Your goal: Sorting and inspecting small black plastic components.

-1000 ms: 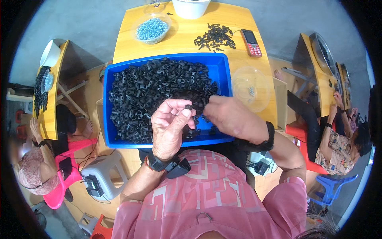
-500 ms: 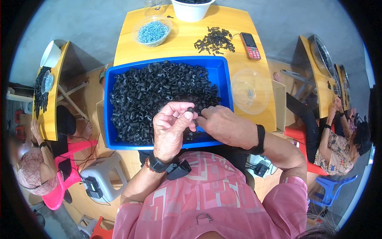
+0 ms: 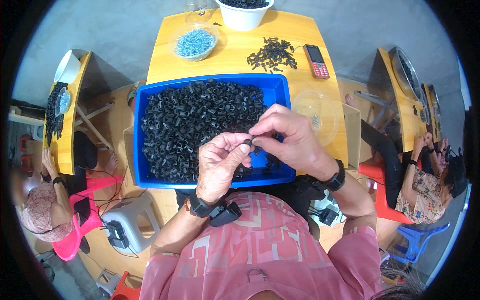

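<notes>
Over the near part of a blue tray, my two hands meet. My left hand is closed, pinching a small black plastic part between thumb and index finger. Against that part come the thumb and index fingertip of my right hand, pressed together; whether they grip the same part or a tiny separate piece is hidden. Below them, the tray holds a heap of small black ring-shaped plastic parts, with blue tray floor showing at its right side.
Behind the tray on the yellow table stand a bowl of bluish screws, a pile of slim black pieces, a red phone and a white tub. A clear bowl sits right. People work at side tables.
My right hand has turned and lifted, its wrist now higher and its fingertips brought onto the part. My left hand keeps its pinch, shifted slightly right.
</notes>
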